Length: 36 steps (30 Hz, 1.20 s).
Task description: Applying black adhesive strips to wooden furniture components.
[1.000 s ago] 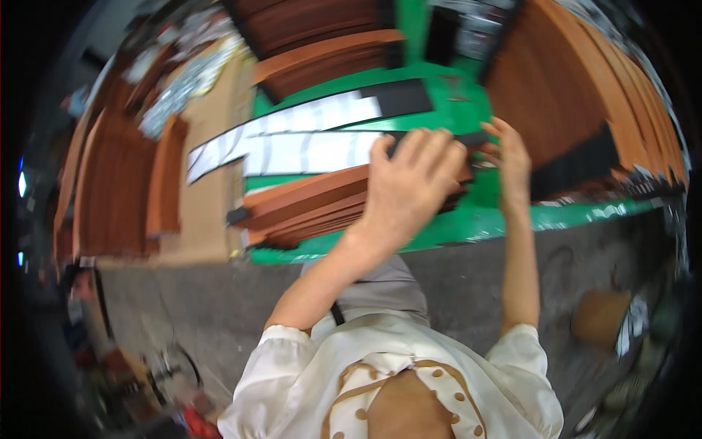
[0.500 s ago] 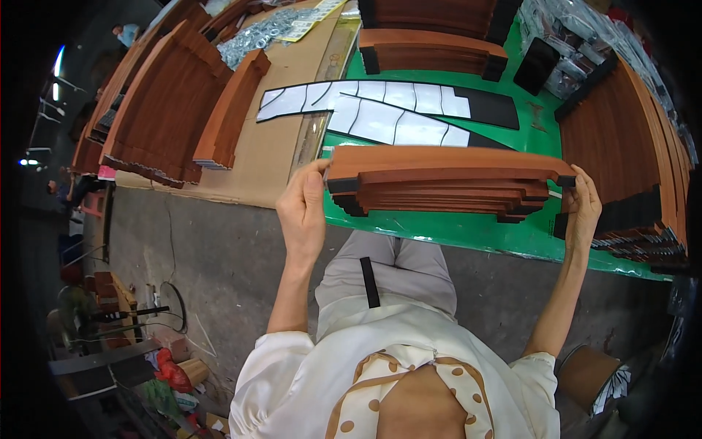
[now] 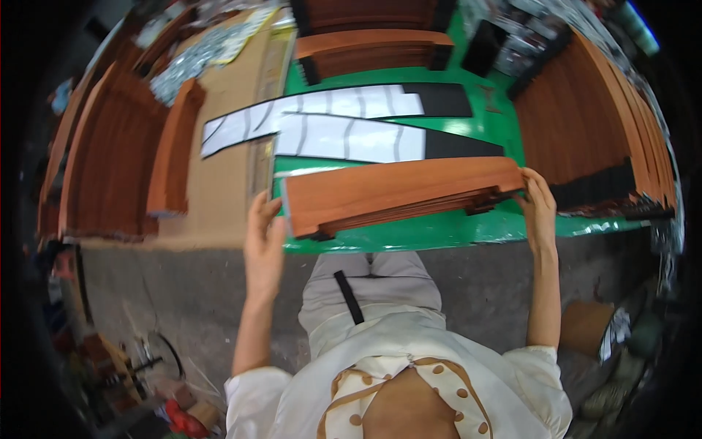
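Pinches brown board (image 3: 398, 184) at right end with fingers of right hand (image 3: 540, 211), and holds left hand (image 3: 263, 240), with thumb spread from fingers, just beside left end.

We see moderate light over the table (image 3: 409, 233), with glossy glare along its front edge toward the right corner. The white strips (image 3: 373, 140) look nearly washed out, while the floor (image 3: 197, 293) below that edge lies dim. We notice a bluish light (image 3: 643, 26) beyond the far right corner. Blur softens the left hand (image 3: 265, 249) and brown board (image 3: 402, 186); fisheye distortion bows the table's edges, and blackness swallows our frame's corners.
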{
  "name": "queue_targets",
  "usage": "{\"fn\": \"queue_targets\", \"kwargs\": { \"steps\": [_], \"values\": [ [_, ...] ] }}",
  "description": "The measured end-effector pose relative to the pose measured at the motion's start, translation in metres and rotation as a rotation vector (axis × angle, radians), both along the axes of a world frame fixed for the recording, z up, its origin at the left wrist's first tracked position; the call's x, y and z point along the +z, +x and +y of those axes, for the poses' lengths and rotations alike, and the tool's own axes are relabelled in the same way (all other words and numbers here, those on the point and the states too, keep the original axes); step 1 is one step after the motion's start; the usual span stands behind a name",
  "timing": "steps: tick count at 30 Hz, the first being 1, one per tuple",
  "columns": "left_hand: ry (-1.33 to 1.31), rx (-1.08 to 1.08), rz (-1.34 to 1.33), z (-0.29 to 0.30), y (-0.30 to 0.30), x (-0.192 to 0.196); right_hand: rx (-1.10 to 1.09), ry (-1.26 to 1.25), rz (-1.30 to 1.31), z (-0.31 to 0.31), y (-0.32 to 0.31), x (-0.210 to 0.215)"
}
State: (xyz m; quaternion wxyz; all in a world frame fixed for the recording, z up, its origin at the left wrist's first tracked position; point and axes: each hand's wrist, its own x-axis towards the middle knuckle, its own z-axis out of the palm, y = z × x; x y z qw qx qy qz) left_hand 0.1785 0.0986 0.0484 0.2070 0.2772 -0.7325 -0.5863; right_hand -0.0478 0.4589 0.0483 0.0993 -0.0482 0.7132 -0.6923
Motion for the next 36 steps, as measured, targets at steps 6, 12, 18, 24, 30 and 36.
{"fn": "queue_targets", "kwargs": {
  "steps": [6,12,18,24,30,36],
  "values": [
    [0.759,-0.212,-0.341,-0.026,-0.025,0.006,0.198,0.051,-0.639,-0.012,-0.030,0.006],
    [0.834,-0.112,-0.523,-0.023,-0.038,-0.010,0.317,0.152,-0.843,-0.018,-0.050,0.006],
    [0.957,0.008,-0.507,-0.025,-0.048,-0.009,0.278,0.134,-0.970,-0.012,-0.054,-0.006],
    [0.992,0.015,-0.640,-0.026,-0.051,0.001,0.191,0.085,-1.024,-0.026,-0.052,0.007],
    [1.155,0.046,-0.647,-0.038,-0.064,0.004,0.223,0.108,-1.085,-0.021,-0.069,0.001],
    [1.162,0.212,-0.585,-0.024,-0.071,0.003,0.153,0.232,-1.097,-0.039,-0.066,0.012]
  ]
}}
